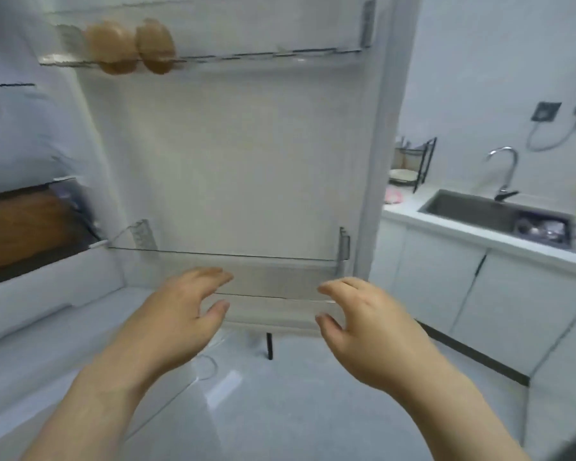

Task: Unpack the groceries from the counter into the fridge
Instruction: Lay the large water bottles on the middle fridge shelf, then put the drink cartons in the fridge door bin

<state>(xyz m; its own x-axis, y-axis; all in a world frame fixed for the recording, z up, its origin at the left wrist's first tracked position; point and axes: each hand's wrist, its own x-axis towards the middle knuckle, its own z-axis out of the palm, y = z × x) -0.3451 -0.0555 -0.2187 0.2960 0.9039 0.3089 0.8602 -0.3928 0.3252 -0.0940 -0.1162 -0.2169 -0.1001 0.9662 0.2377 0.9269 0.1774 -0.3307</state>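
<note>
The open fridge door (233, 168) fills the middle of the view, white inside. Its upper clear shelf (246, 56) holds two brown eggs (132, 44) at the left end. Its lower clear shelf (273, 277) holds nothing that I can see. My left hand (180, 311) and my right hand (359, 321) hover side by side just in front of that lower shelf, fingers spread and curved, palms facing each other, holding nothing. The fridge interior (20, 144) lies at the left, blurred.
A brown drawer front (27, 227) shows low in the fridge body at the left. To the right are a white counter (413, 207), a dark sink (492, 214) with a chrome tap (506, 171), a dish rack (413, 164) and white cabinets (479, 294). Pale floor lies below.
</note>
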